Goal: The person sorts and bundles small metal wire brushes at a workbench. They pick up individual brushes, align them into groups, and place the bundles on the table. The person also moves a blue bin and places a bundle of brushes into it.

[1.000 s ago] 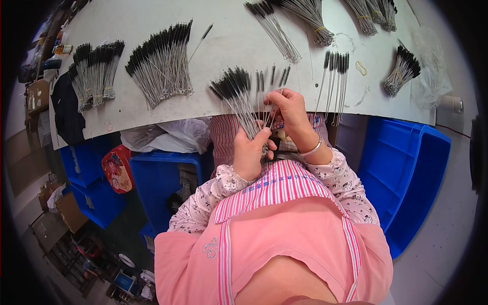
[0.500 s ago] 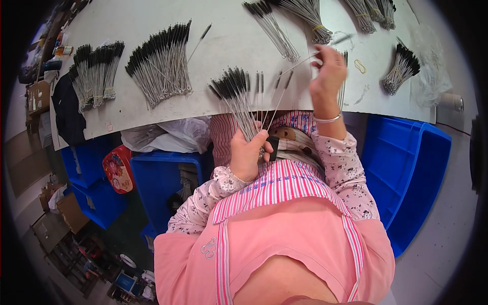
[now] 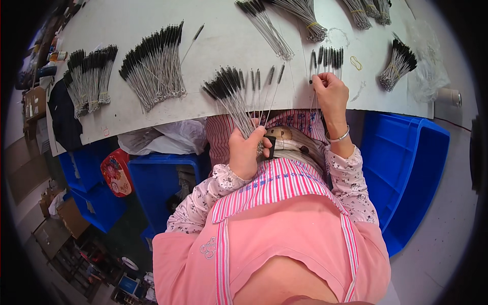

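Since half a second ago the right hand [image 3: 330, 94] has dropped from high over the table back toward its near edge, while the left hand [image 3: 247, 150] has kept its place; the right hand now sits at about one o'clock from the left, its fingertips pinched on the wire stem of a single brush [image 3: 311, 76] whose black bristle tip points toward twelve o'clock; a silver bangle [image 3: 339, 137] rings that wrist; just beyond the fingers, at twelve o'clock, a loose row of brushes [image 3: 329, 57] lies on the white table [image 3: 223, 35]. The left hand is clenched around the wire ends of a fanned bunch of brushes [image 3: 236, 94], the black tips spreading toward eleven and twelve o'clock over the table edge. Farther off at ten o'clock lies a large pile of brushes [image 3: 152, 66], and at nine o'clock from that a smaller pile [image 3: 89, 76]; a tied bundle [image 3: 399, 63] rests at two o'clock, with a yellow rubber band [image 3: 356, 63] between it and the loose row. Blue crates [image 3: 412, 162] stand under the table at three o'clock and at eight o'clock.
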{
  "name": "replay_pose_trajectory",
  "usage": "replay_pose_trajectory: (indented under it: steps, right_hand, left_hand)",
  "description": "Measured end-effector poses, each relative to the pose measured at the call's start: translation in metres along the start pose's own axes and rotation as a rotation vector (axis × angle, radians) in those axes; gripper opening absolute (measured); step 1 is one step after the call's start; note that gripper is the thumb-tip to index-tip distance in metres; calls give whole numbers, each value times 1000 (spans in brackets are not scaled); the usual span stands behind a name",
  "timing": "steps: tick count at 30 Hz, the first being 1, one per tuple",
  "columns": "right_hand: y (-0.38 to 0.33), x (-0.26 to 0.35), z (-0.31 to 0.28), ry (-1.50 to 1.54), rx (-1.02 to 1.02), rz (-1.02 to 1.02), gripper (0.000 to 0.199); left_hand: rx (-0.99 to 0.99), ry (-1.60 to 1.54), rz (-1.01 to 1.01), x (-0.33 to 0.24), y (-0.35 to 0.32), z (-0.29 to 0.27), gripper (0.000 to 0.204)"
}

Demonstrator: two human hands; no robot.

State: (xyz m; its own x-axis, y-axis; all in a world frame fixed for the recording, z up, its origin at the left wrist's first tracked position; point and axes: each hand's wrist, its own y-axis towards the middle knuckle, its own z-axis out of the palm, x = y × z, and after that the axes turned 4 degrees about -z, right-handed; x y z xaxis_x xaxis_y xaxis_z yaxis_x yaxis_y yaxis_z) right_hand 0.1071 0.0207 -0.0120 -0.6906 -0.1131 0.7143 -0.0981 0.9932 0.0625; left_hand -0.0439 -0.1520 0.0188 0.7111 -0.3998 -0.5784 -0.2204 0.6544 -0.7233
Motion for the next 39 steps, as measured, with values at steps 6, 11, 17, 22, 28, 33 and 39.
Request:
replay_pose_trajectory:
  steps: [6,11,17,22,28,33,39]
  right_hand:
    - [-9,14,2,-25,19,-92,25]
    - [-44,44,16,239,464,33,30]
    - [-63,51,44,893,716,435,21]
    - [-64,55,49,1004,776,600,20]
    - [-64,56,50,1098,727,687,20]
    - [-62,58,51,1135,600,757,21]
    - [-64,54,57,1054,610,647,23]
  left_hand:
    - [-11,-8,-25,-1,-1,2,21]
    - [-29,-46,-49,-2,-2,3,19]
    - [13,-78,-90,-3,-2,4,18]
    - [5,-49,-87,-1,-3,-2,16]
    - [-25,-2,-90,0,-4,-1,18]
    - [12,-36,-75,-2,-5,-2,30]
    - [56,-75,-79,-5,-6,1,30]
